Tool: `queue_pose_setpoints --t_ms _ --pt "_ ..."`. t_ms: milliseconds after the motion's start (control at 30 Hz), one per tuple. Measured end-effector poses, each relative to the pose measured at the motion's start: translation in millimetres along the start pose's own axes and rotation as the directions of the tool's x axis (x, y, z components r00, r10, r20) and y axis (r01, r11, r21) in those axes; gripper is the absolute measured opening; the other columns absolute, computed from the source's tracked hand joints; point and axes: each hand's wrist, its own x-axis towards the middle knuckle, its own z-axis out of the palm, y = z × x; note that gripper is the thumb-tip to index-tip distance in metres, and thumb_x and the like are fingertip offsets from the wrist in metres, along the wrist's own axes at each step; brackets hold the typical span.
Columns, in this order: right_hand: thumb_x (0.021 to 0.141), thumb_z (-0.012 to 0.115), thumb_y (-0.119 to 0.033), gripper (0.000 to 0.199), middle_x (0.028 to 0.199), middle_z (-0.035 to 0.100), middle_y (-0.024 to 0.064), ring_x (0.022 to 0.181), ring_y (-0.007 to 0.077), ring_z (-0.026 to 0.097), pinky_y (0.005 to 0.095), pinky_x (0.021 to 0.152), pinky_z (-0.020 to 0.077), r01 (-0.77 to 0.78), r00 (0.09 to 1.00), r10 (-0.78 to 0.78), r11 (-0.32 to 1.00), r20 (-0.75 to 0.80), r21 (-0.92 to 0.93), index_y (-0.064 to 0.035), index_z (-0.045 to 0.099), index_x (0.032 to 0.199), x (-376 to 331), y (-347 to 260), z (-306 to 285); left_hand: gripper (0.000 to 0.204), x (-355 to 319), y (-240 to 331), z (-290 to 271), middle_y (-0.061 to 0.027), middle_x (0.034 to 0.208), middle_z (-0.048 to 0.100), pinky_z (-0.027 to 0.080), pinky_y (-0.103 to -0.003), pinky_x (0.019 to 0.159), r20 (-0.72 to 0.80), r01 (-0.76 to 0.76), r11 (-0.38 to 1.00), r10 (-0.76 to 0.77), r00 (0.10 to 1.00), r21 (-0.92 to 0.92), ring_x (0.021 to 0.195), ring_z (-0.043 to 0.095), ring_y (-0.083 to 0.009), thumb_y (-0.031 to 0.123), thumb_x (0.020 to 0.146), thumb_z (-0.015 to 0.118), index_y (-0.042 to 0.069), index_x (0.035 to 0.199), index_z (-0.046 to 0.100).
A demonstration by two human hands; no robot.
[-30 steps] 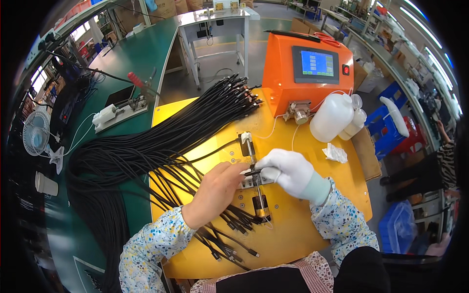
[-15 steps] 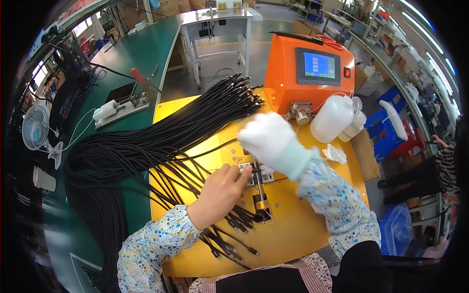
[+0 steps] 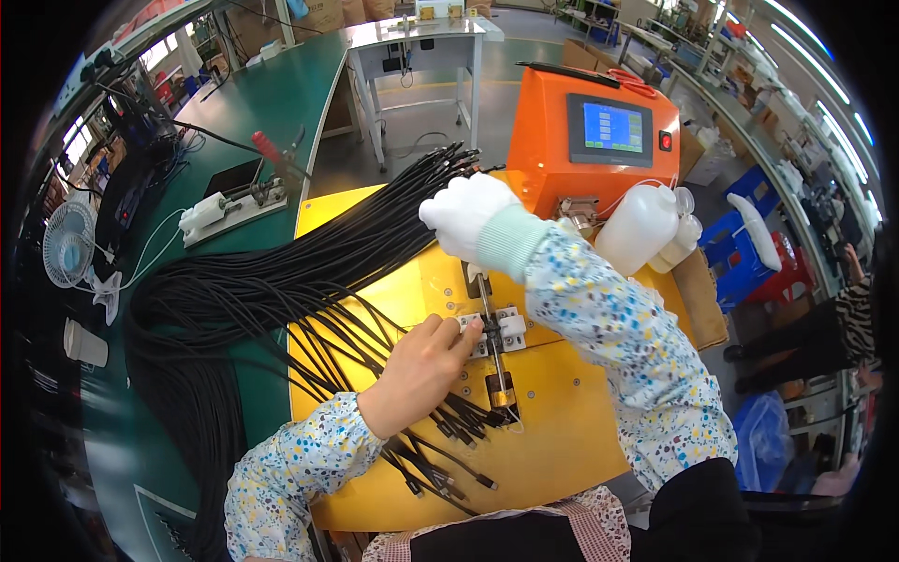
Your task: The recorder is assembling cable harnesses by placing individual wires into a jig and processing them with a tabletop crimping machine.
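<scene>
My bare left hand (image 3: 426, 368) rests on the yellow worktop, thumb and forefinger pressed together at a small white-and-metal fixture (image 3: 510, 325). What they pinch is hidden. A metal rod (image 3: 486, 298) runs through this fixture, with a black piece across it beside my fingertips. My right hand (image 3: 471, 217), in a white glove, is closed above the near side of the black cable bundle (image 3: 375, 229), close to its connector ends. Anything inside the glove's grip is out of sight. Loose cable ends with plugs (image 3: 440, 459) lie below my left wrist.
An orange machine (image 3: 543, 131) with a lit screen stands at the far right of the yellow worktop (image 3: 562, 431). White plastic bottles (image 3: 639, 228) stand beside it. On the green table (image 3: 272, 103) at left are a red-handled clamp (image 3: 267, 150) and a small fan (image 3: 69, 245).
My right hand has moved left and away from me, from above the fixture to the cable bundle. The cable stretching toward the glove no longer shows there. My left hand stays put.
</scene>
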Motion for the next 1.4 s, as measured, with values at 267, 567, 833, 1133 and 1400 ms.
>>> queue_pose_setpoints --t_ms 267,567,833,1133,1400 --pt "0.082 0.064 -0.011 0.010 0.091 0.067 0.0095 0.096 0.0235 0.064 0.0337 0.079 0.0552 0.073 0.984 -0.082 0.996 -0.156 -0.060 -0.0073 0.069 0.090 -22.7 -0.3 -16.0 0.044 -0.5 -2.0 3.2 -0.0079 0.082 0.050 0.047 -0.033 0.065 -0.046 0.026 0.999 -0.028 0.999 -0.036 0.075 0.052 -0.0224 0.001 0.073 0.060 0.000 0.117 0.060" --pt "0.076 0.065 -0.011 0.006 0.083 0.064 0.0075 0.087 0.0271 0.064 0.0377 0.076 0.0537 -0.001 0.977 -0.011 0.998 -0.213 -0.057 -0.0087 0.065 0.081 -23.9 4.9 -8.2 0.041 -1.3 -9.6 5.0 -0.0077 0.086 0.058 0.049 -0.032 0.068 -0.113 0.046 0.982 -0.068 0.991 -0.182 0.078 0.056 -0.0236 -0.006 0.073 0.066 0.005 0.113 0.066" --pt "0.086 0.061 -0.025 0.018 0.082 0.067 0.0117 0.081 0.0308 0.065 0.0396 0.072 0.0516 -0.170 0.975 0.215 0.882 -0.054 0.440 -0.0075 0.066 0.086 -50.5 -1.7 -25.0 0.022 16.2 -6.6 -57.9 -0.0020 0.080 0.055 0.043 -0.025 0.065 0.297 0.463 0.484 -0.382 0.875 -0.743 0.073 0.050 -0.0111 0.003 0.092 0.054 0.000 0.111 0.065" --pt "0.086 0.065 -0.019 0.016 0.080 0.066 0.0141 0.079 0.0301 0.066 0.0354 0.069 0.0509 -0.144 0.971 0.233 0.750 -0.054 0.645 -0.0035 0.064 0.090 -78.5 -3.6 -17.2 0.027 17.3 -2.7 -71.4 0.0084 0.080 0.053 0.036 -0.017 0.064 0.557 0.563 -0.044 -0.222 0.800 -0.826 0.069 0.037 -0.0005 0.025 0.102 0.047 0.003 0.103 0.063" --pt "0.087 0.064 -0.017 0.013 0.076 0.064 0.0134 0.070 0.0291 0.063 0.0346 0.064 0.0494 -0.073 0.992 0.128 0.604 -0.006 0.794 -0.0041 0.064 0.086 -100.7 -18.8 -7.3 0.029 -3.9 9.4 -68.8 -0.0114 0.115 0.053 0.042 -0.039 0.093 0.312 -0.018 0.813 0.244 0.918 -0.583 0.108 0.052 -0.0286 0.013 0.084 0.068 0.009 0.112 0.062"
